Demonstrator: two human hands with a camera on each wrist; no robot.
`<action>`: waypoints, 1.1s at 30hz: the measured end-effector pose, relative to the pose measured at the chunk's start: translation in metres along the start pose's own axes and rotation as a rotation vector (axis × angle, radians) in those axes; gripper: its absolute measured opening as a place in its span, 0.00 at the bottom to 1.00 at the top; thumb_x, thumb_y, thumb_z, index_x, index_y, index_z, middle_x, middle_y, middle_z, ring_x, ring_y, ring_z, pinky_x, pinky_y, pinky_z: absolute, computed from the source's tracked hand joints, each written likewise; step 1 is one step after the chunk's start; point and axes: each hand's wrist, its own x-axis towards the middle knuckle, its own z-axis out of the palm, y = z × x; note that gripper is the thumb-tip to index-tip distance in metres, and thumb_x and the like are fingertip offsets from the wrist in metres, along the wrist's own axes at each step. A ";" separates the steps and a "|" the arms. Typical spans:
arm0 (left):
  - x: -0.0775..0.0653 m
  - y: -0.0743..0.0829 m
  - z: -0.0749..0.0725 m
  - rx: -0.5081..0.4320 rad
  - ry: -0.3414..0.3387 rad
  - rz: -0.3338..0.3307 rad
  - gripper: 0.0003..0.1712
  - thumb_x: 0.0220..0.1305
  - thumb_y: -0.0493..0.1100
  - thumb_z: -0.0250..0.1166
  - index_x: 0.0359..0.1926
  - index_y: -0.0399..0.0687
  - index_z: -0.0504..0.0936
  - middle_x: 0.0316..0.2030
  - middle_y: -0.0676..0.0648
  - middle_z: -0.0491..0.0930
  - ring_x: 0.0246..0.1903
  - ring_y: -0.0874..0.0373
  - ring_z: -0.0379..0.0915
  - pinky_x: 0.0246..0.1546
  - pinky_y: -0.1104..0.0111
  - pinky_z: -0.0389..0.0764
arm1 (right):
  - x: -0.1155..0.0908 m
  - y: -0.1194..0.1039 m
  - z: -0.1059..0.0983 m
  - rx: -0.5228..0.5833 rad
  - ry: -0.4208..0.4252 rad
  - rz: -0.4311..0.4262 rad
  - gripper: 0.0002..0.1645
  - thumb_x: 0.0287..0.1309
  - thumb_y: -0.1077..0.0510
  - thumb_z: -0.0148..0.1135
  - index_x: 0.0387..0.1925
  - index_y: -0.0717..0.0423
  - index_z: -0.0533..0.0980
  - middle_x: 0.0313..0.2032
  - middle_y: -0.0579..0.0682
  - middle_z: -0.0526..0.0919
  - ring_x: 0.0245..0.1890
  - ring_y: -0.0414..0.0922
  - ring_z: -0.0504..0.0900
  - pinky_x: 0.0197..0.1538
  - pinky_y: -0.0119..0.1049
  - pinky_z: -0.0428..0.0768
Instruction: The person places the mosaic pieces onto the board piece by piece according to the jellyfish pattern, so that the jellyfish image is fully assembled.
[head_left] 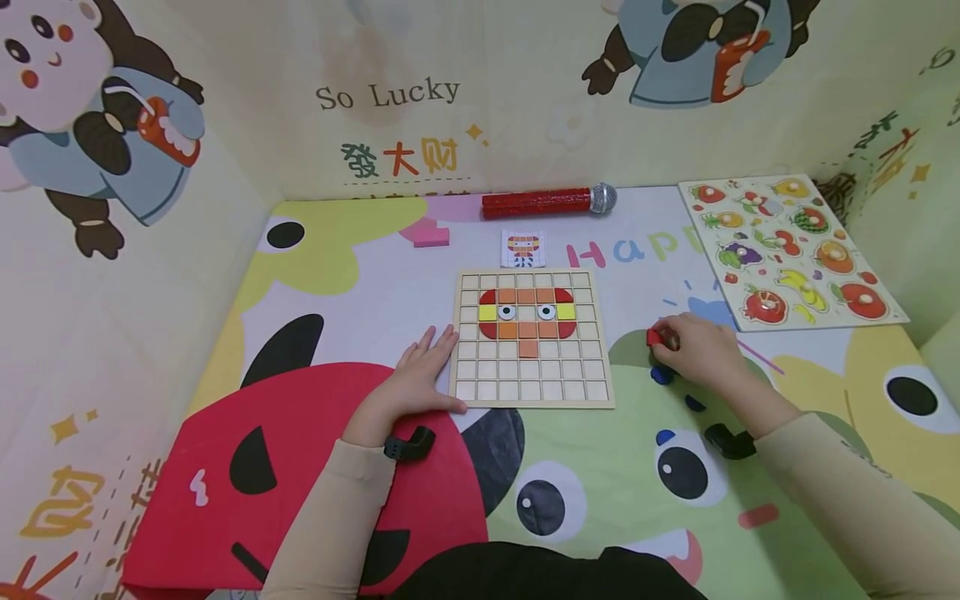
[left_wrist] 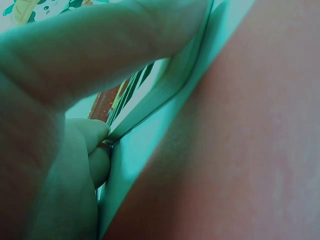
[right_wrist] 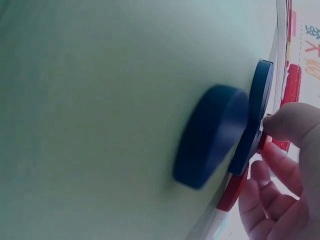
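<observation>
A wooden grid board (head_left: 469,371) carries red, yellow, orange and eye-printed tiles in a face-like pattern. My left hand (head_left: 417,377) lies along the board's left edge, fingers spread and thumb at the lower corner; its thumb (left_wrist: 125,47) crosses the board's side in the left wrist view. To the right of the board, my right hand (head_left: 693,350) pinches a small red tile (head_left: 654,337) between thumb and fingertips. A blue tile (head_left: 662,375) lies just below that hand. The right wrist view shows a blue tile (right_wrist: 210,137) close up and another red tile (right_wrist: 232,192) by the fingers.
A small pattern card (head_left: 523,249) lies behind the board, with a red microphone (head_left: 536,203) farther back. Pink blocks (head_left: 431,237) sit at back left. A fruit-picture board (head_left: 795,250) stands at back right. More blue tiles (head_left: 695,403) lie near the right wrist.
</observation>
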 end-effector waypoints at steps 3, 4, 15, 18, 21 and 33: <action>0.001 -0.001 0.000 0.004 -0.002 -0.001 0.66 0.35 0.58 0.73 0.71 0.56 0.41 0.72 0.53 0.40 0.70 0.51 0.25 0.68 0.49 0.39 | 0.001 -0.003 -0.001 0.028 -0.003 -0.002 0.20 0.53 0.53 0.58 0.46 0.59 0.73 0.35 0.56 0.78 0.34 0.50 0.71 0.40 0.49 0.62; 0.000 -0.001 0.000 0.005 -0.002 -0.003 0.66 0.36 0.58 0.73 0.71 0.57 0.41 0.72 0.53 0.40 0.70 0.51 0.25 0.68 0.49 0.39 | 0.001 -0.004 -0.001 0.034 -0.006 -0.005 0.20 0.53 0.53 0.58 0.46 0.59 0.73 0.35 0.56 0.78 0.34 0.50 0.72 0.40 0.48 0.63; 0.000 0.000 0.000 -0.003 0.001 0.007 0.66 0.35 0.59 0.73 0.71 0.57 0.41 0.72 0.53 0.40 0.70 0.51 0.26 0.68 0.49 0.39 | 0.001 -0.050 0.007 0.055 0.013 -0.062 0.18 0.52 0.51 0.60 0.43 0.57 0.74 0.32 0.52 0.81 0.33 0.48 0.75 0.44 0.49 0.62; 0.000 -0.001 0.001 0.002 0.008 0.009 0.67 0.35 0.59 0.73 0.71 0.57 0.41 0.72 0.53 0.40 0.70 0.51 0.26 0.68 0.49 0.39 | 0.004 -0.064 0.013 0.066 0.011 -0.076 0.18 0.51 0.49 0.61 0.42 0.54 0.75 0.30 0.50 0.80 0.31 0.46 0.74 0.41 0.44 0.62; 0.001 -0.002 0.002 0.006 0.005 0.007 0.67 0.35 0.60 0.73 0.71 0.57 0.41 0.71 0.54 0.40 0.70 0.52 0.26 0.68 0.50 0.39 | 0.007 -0.075 0.019 0.071 0.001 -0.086 0.18 0.51 0.48 0.61 0.42 0.52 0.75 0.28 0.47 0.79 0.29 0.45 0.73 0.36 0.39 0.61; 0.003 -0.001 0.001 0.007 0.003 -0.006 0.67 0.34 0.59 0.73 0.71 0.58 0.41 0.71 0.53 0.40 0.70 0.52 0.26 0.68 0.50 0.39 | 0.017 -0.105 0.029 0.027 -0.019 -0.189 0.16 0.50 0.49 0.61 0.41 0.50 0.76 0.26 0.43 0.79 0.27 0.41 0.73 0.35 0.37 0.61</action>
